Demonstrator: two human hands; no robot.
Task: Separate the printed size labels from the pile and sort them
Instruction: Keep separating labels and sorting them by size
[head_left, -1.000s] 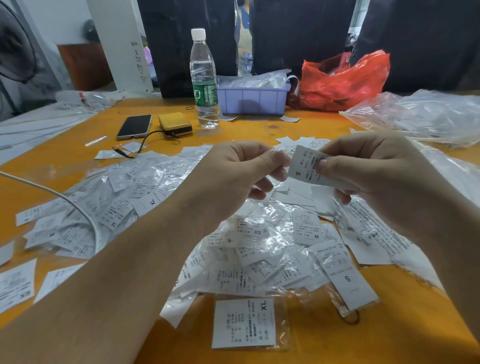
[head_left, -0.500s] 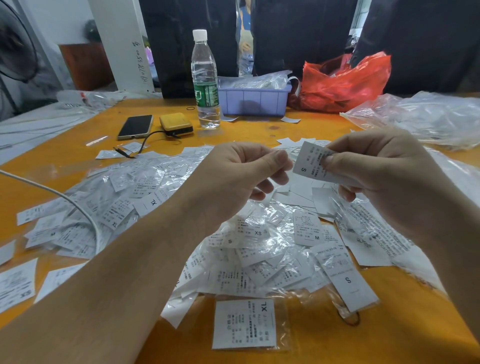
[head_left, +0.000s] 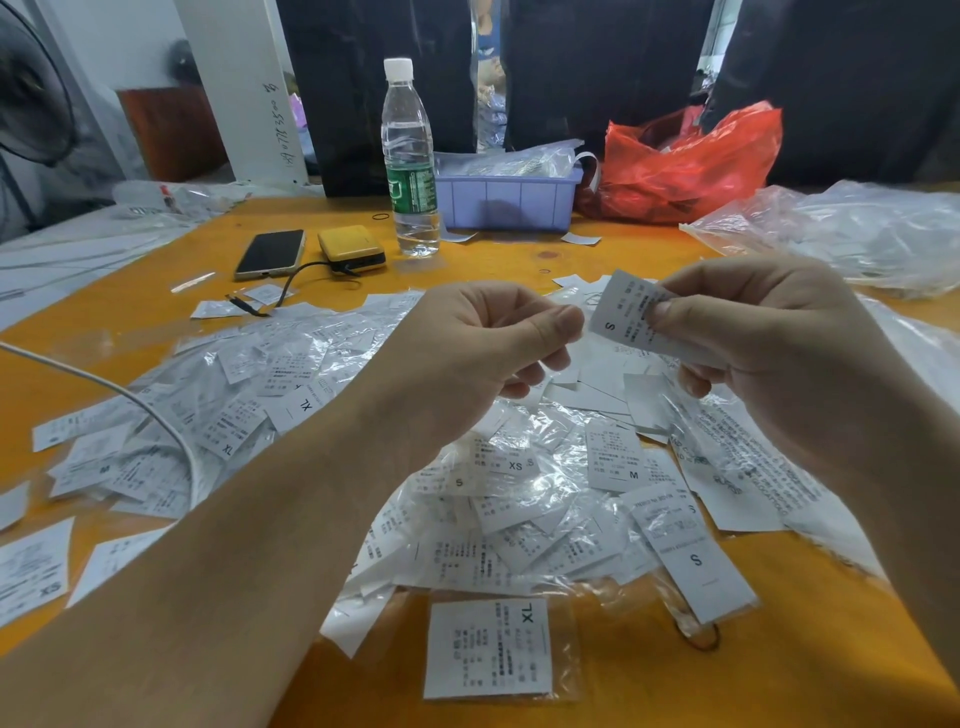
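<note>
A wide pile of white printed size labels (head_left: 519, 499), many in clear plastic sleeves, covers the middle of the orange table (head_left: 649, 686). My right hand (head_left: 769, 343) pinches one label marked S (head_left: 621, 317) between thumb and forefinger, above the pile. My left hand (head_left: 488, 338) is raised just left of that label with its fingers curled; its thumb tip sits a small gap from the label's edge and I see nothing in it. An XL label (head_left: 488, 649) lies alone at the near edge, and an S label (head_left: 696, 566) lies at the pile's right.
Behind the pile stand a water bottle (head_left: 410, 161), a lilac tray (head_left: 509, 202), a red plastic bag (head_left: 685, 166), a phone (head_left: 270, 253) and a yellow power bank (head_left: 352, 249). Clear plastic bags (head_left: 852, 228) lie at right. A white cable (head_left: 130, 400) crosses the left labels.
My left hand has let go of the S label's edge. My right hand has drawn the label slightly up and to the right, opening a small gap.
</note>
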